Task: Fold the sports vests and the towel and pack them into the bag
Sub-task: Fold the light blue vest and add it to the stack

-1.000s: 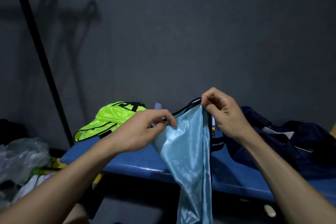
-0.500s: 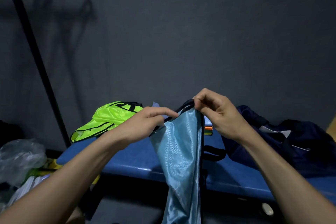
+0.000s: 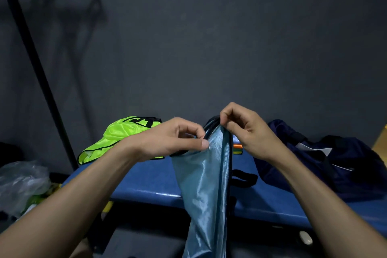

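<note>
Inspector: Blue vest (image 3: 206, 184) hangs before the bench's (image 3: 146, 178) front edge; left hand (image 3: 167, 140) and right hand (image 3: 245, 130) pinch its black-trimmed top.

Clerk: Step?

Inspector: Aligning shoulders, apparently. Next: fold; bag (image 3: 335, 163) waits at right end.

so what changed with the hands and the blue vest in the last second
The left hand and right hand drew closer together, bunching the top of the blue vest narrower. Both kept pinching its top edge. The green vest and bag stayed put on the bench.
</note>
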### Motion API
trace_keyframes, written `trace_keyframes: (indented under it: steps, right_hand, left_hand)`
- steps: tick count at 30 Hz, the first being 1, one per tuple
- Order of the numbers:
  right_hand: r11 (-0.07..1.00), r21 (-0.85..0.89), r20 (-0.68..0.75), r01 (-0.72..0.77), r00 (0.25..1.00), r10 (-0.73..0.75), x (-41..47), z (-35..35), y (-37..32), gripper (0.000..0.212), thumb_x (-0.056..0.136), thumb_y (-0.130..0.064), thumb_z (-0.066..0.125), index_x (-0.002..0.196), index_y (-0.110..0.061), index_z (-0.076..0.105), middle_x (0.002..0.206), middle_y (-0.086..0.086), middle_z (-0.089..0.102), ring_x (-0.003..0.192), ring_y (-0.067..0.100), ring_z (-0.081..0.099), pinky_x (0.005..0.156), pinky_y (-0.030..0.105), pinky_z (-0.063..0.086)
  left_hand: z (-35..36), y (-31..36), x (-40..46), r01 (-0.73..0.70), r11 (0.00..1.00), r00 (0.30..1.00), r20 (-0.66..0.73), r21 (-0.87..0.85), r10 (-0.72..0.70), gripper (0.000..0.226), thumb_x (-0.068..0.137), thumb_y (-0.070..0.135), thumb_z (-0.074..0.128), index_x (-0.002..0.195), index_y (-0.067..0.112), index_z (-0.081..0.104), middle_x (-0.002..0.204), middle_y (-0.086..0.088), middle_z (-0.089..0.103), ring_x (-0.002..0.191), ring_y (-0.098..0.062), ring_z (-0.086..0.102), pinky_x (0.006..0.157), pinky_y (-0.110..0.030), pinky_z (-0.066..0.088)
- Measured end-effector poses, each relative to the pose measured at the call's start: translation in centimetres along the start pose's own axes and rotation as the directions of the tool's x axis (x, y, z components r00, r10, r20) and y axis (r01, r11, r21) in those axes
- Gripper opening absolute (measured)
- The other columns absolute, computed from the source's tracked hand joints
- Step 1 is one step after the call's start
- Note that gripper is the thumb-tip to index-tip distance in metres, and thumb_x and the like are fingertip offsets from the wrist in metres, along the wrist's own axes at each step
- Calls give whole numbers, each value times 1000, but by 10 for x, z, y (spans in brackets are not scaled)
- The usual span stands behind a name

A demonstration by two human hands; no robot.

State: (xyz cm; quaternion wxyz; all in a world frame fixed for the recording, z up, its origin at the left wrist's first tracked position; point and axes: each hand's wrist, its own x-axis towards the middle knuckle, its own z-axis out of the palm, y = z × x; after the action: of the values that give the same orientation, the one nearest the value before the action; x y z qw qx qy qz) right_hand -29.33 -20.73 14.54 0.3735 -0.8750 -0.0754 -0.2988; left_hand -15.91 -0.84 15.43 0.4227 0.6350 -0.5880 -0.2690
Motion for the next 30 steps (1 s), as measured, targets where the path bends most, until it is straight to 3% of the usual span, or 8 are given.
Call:
trace_keyframes:
  steps: [5,8,11,16,19,22,27,30]
  right_hand:
    - [1000,12,-77,-28,997,29,0,-2,0,23,94,11,47,89,-11,55,78,-10,50,71,7,44,70,24,39]
    - [998,-11,-90,-68,994,67,1,-3,6,23,96,7,48,90,-13,55,77,-9,50,71,14,43,69,30,39]
    - [994,-8,-115,-105,988,104,1,-3,15,20,99,3,50,90,-14,56,77,-9,50,70,15,43,68,31,39]
    - [986,77,-180,-145,971,157,0,-3,27,13,101,2,51,91,-6,54,74,-8,48,68,9,42,65,24,37]
    - [980,117,-202,-160,962,181,-1,-1,32,12,102,1,51,92,-5,53,72,-9,48,66,8,43,60,22,37]
    - [971,144,-190,-191,957,217,-1,5,35,13,102,2,50,91,-5,54,71,-9,48,66,13,42,58,25,37]
    - [964,158,-167,-216,956,242,2,16,36,20,100,6,48,88,-9,53,74,-6,50,72,16,42,65,31,34]
    - [952,191,-165,-238,949,270,1,17,36,18,101,5,47,90,-8,53,77,2,50,74,21,41,67,36,34]
  left_hand:
    - [9,-15,-7,-98,913,995,26,396,95,29,94,28,71,72,16,58,66,10,40,60,-8,36,57,-26,29]
    - [7,-24,-16,-117,851,989,-23,511,149,28,90,31,73,69,18,59,69,6,51,63,-13,48,59,-30,39]
    - [-2,-27,-23,-161,657,968,-10,737,249,29,88,34,67,65,18,61,71,6,56,70,-11,52,66,-22,40]
    - [-19,-35,-32,-114,536,953,-60,836,298,19,84,40,67,72,25,66,74,15,62,78,-11,52,76,-24,42]
    - [-17,-40,-36,-9,628,906,-259,778,334,16,78,42,69,72,28,68,73,18,64,76,-6,54,72,-25,44]
    - [-11,-31,-34,35,867,841,-483,498,244,18,76,21,83,66,20,68,73,13,71,75,-10,66,71,-25,49]
    - [-14,-14,-31,-64,992,977,-198,108,85,21,79,15,85,70,8,67,80,-9,72,77,-14,63,80,-20,48]
    - [-18,-14,-31,-5,934,992,-112,357,48,20,82,15,81,72,14,64,72,11,66,70,0,56,72,-14,40]
